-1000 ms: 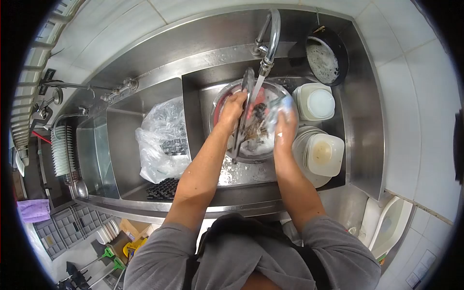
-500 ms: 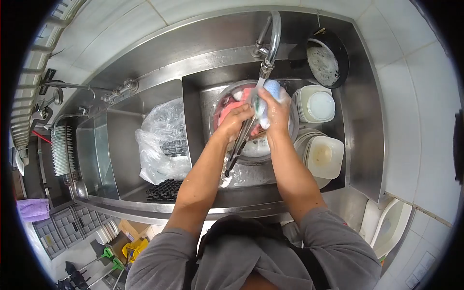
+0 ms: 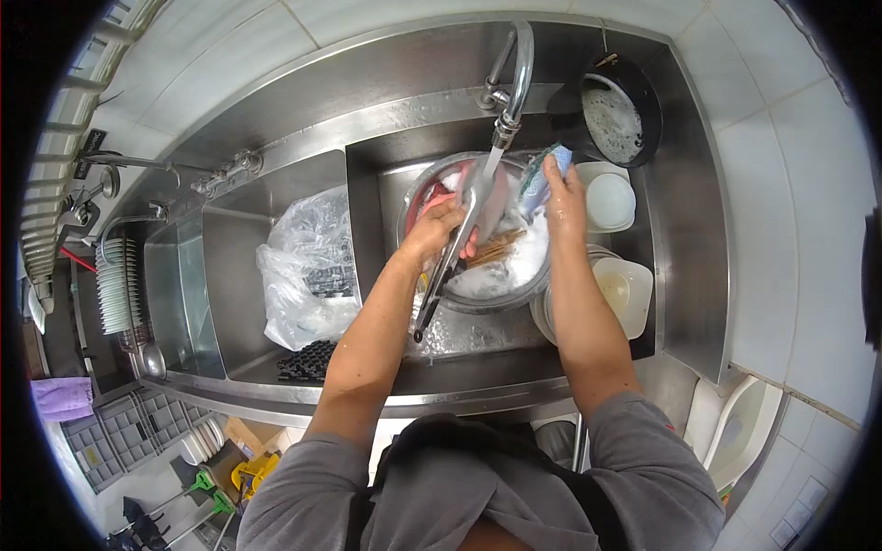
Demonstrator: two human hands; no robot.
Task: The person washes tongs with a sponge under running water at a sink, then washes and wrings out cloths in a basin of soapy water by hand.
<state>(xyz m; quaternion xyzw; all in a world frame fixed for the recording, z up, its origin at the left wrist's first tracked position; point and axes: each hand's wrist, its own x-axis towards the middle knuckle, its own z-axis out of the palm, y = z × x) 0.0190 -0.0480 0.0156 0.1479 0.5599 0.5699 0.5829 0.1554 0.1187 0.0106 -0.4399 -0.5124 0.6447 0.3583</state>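
Steel sink [image 3: 478,397]: a divider [image 3: 350,197] splits it; the working basin lies to the right, wet floor showing between bowl and front wall.
Metal bowl [image 3: 491,301]: suds, brown sticks [image 3: 491,250] and something pink inside; its right rim sits close to the containers, leaving little side room.
Plastic bag [image 3: 308,248]: beyond the divider, well apart from both hands.
Dark pan [image 3: 617,119]: tilted in the far right corner, foamy inside.
White containers [image 3: 625,289]: two stacks along the right wall, the right forearm crossing the nearer one.
Faucet [image 3: 522,73]: running over the bowl onto the utensil.
Long utensil [image 3: 447,262]: slanted, its dark end jutting past the bowl's front-left edge.
Left hand [image 3: 435,230]: closed around the utensil, over the bowl's left side.
Right hand [image 3: 563,197]: apart from the left, gripping the sponge near the bowl's right rim.
Sponge [image 3: 536,188]: blue, green-edged, well off the utensil.
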